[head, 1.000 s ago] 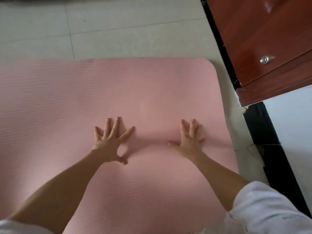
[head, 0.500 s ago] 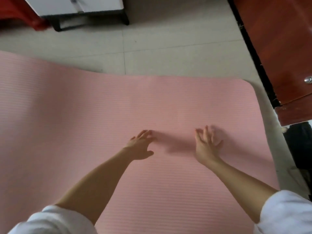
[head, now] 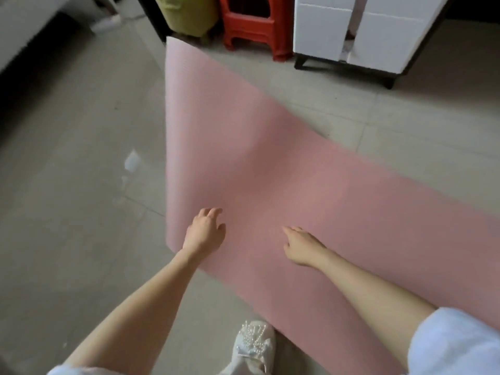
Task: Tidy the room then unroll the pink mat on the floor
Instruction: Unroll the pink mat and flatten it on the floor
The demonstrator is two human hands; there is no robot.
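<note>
Head view: one pink mat (head: 270, 163) lies unrolled on the tiled floor (head: 67, 185), running from 12 o'clock near the stool down to 4 o'clock. Two hands are over its near end. The left hand (head: 204, 232) has loosely curled fingers holding nothing, near the mat's 9 o'clock edge. The right hand (head: 300, 246) is relaxed with its fingers extended. At 12 o'clock stand one red stool (head: 251, 25), one yellow-green bag (head: 189, 12) and two white boxes (head: 322, 25). One white beaded shoe (head: 254, 345) shows at 6 o'clock.
</note>
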